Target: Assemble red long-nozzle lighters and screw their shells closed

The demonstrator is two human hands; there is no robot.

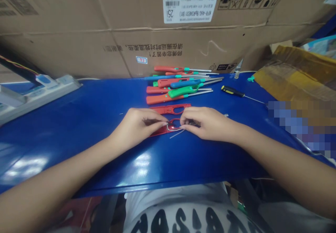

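Red plastic, glossy and moulded, forms the shell half [159, 132] at the centre of the frame, lying on the surface [194, 159] with an oval loop toward its right end and a pale wire [173, 129] curving across it. The left hand [143, 122] has its fingers closed on the shell half, near the wire's left end, while the right hand [203, 122] has thumb and forefinger pinched at the wire's right end. A thin grey strip [176, 134] slants just below the wire. Just above lies a second red shell half [168, 109], also with an oval opening. The surface is smooth, shiny blue, with white glare at lower left and below the hands. Farther up sits a pile of red, blue and green lighters [181, 91] with metal tubes pointing right, and a black-and-yellow screwdriver [233, 91] to its right. A white power strip [42, 96] lies at left, a brown-yellow taped package [278, 72] at upper right. Printed cardboard [91, 16] fills the top of the frame, bearing a white label [189, 9].
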